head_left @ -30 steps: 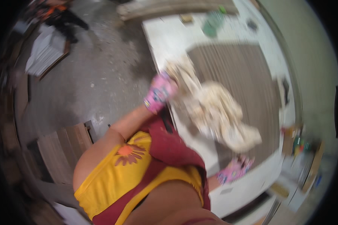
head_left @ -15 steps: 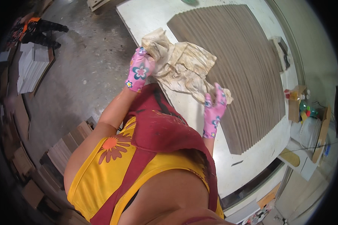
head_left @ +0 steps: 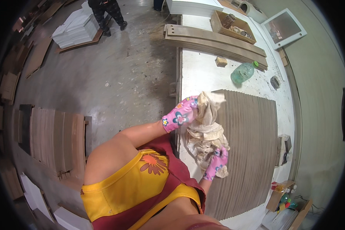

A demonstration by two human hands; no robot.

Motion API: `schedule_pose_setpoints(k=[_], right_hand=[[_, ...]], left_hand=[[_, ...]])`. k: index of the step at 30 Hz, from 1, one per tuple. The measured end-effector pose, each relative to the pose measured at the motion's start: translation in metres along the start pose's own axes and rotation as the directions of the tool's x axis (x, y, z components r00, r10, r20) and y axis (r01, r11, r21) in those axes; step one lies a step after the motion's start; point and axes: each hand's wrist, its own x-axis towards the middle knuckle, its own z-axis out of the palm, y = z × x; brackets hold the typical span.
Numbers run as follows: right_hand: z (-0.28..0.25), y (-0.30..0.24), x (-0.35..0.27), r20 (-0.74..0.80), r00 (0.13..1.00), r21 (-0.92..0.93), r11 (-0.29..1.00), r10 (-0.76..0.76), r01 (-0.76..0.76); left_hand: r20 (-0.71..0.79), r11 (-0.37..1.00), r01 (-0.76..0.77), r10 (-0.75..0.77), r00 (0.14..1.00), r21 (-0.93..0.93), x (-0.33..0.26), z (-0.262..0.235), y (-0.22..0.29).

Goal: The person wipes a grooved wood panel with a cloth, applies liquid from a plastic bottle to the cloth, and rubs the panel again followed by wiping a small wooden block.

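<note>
A stained, cream-coloured cloth (head_left: 206, 132) hangs bunched and twisted between my two hands, over the near edge of a row of brown wood-grain strips (head_left: 253, 149). My left hand (head_left: 181, 115), in a pink flowered glove, is closed round the cloth's far end. My right hand (head_left: 217, 163), in a matching glove, has its fingers closed on the lower part of the cloth. The strips stand packed side by side on a white table (head_left: 197, 73). Folds of cloth hide part of the fingers of both hands.
Beyond the strips are a green-tinted bottle (head_left: 242, 74), a small yellowish block (head_left: 220, 61), stacked long boards (head_left: 214, 40) and a wooden box (head_left: 234, 27) of odds and ends. Board stacks (head_left: 57, 142) stand on the floor at left. A person (head_left: 108, 15) stands near white panels (head_left: 76, 28).
The view has swung left. The cloth, spread loosely before, is now gathered and twisted. My right hand, its fingers apart earlier, has closed on it; the left still grips its end.
</note>
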Motion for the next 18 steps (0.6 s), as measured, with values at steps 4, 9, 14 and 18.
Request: schedule_pose_setpoints(k=[4,9,14,18], right_hand=[[-0.073,-0.058,-0.020,-0.265,0.917,0.538,0.835,0.299,-0.117],[-0.191,-0.001,-0.074,-0.549,0.709,0.718,0.684,0.442,0.129],[-0.236,-0.017,-0.139,-0.819,0.573,-0.351,0.791,-0.001,-0.501],[-0.277,0.028,-0.190,-0.775,0.409,0.527,0.850,0.482,-0.002]], left_hand=[[0.317,0.979,0.020,0.047,0.947,-0.204,0.007,0.019,0.023],[0.165,0.813,-0.342,0.300,0.940,0.472,0.038,0.026,0.031],[0.267,0.434,-0.356,0.254,0.930,0.828,0.024,0.049,0.069],[0.389,-0.565,-0.130,0.366,0.845,0.815,0.035,0.050,0.062]])
